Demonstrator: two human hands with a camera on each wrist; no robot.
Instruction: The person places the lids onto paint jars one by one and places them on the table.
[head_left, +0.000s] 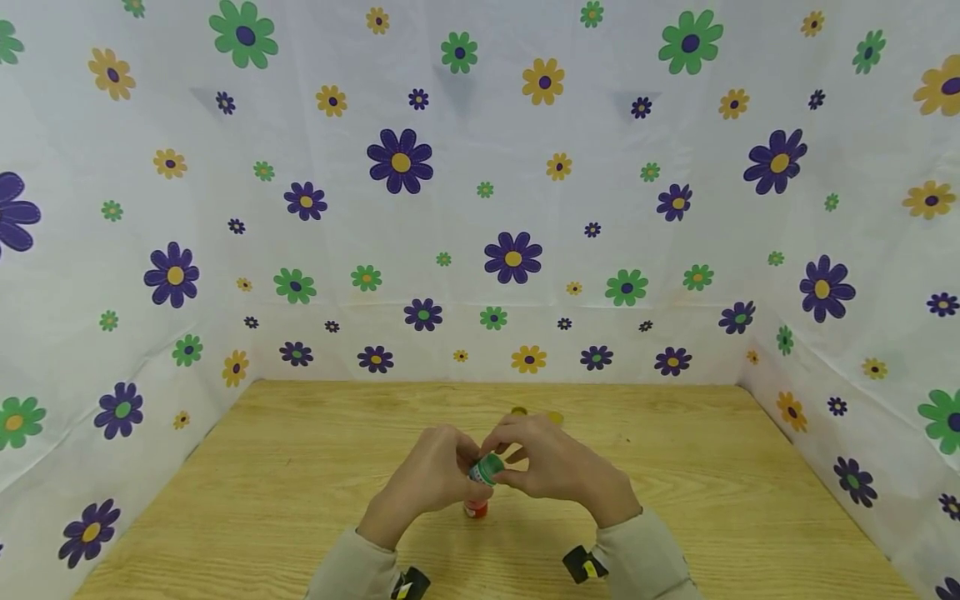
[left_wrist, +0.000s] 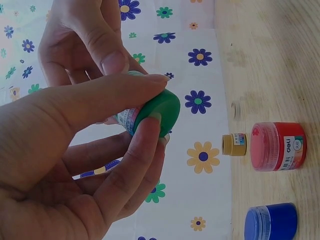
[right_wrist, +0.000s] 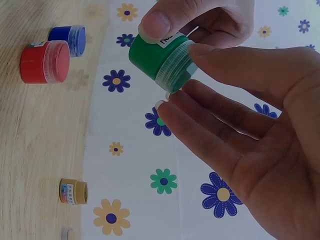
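Between both hands is a small green paint jar (head_left: 486, 469), tilted, with a see-through ribbed lid (right_wrist: 173, 70). My left hand (head_left: 429, 473) grips the green body, its thumb over the label and its fingers beneath, as the left wrist view shows. My right hand (head_left: 558, 463) pinches the rim of the lid between thumb and fingertips. The lid appears to be on the jar. Below the hands, on the table, stands a red paint jar (left_wrist: 279, 146), partly hidden by the left hand in the head view.
A blue paint jar (left_wrist: 272, 222) stands near the red one. Farther back are a smaller ochre jar (right_wrist: 73, 192) and a loose round lid (head_left: 555, 417). The wooden table (head_left: 315, 467) is bordered by white flower-printed sheets (head_left: 480, 200) at the back and sides.
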